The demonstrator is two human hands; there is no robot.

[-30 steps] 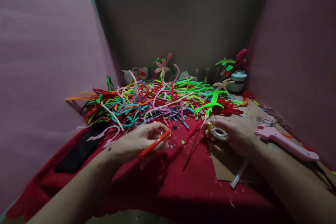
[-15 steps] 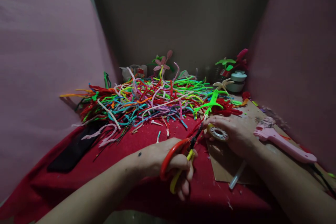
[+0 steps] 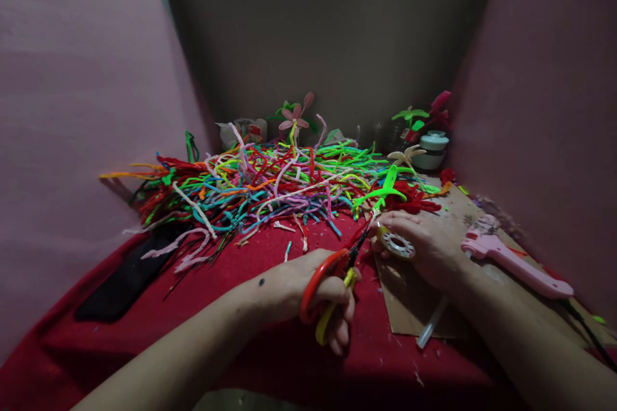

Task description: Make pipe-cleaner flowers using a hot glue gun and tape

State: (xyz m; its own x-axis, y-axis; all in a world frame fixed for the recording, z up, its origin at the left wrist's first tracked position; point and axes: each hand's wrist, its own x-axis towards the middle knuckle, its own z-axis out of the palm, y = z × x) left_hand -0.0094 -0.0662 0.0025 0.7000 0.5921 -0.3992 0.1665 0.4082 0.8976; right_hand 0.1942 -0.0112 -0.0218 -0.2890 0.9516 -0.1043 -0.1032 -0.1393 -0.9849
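Note:
My left hand [image 3: 332, 295] is closed around scissors with a red and yellow handle [image 3: 326, 276]. The dark scissor blades [image 3: 357, 247] point up and right, close to my right fingertips. In my right hand [image 3: 424, 241] is a small roll of tape [image 3: 398, 244] with a white, holed hub. A bright green pipe-cleaner shape with looped leaves [image 3: 385, 191] stands just above those fingertips, with a whitish end [image 3: 375, 213] beside the blade tips. Whether the right fingers also pinch this end is hard to make out.
A large heap of coloured pipe cleaners [image 3: 284, 183] spreads over the red cloth [image 3: 231, 308]. A black phone-like slab [image 3: 120, 286] lies left. On the right are cardboard [image 3: 405, 314], a pink glue gun [image 3: 518, 263] and a clear glue stick [image 3: 432, 322]. Fuzzy flowers [image 3: 295, 117] stand behind.
The view has shifted slightly, so the table things sit a little further left. My left hand with the scissors has come slightly closer to my right hand. Both hands keep their hold.

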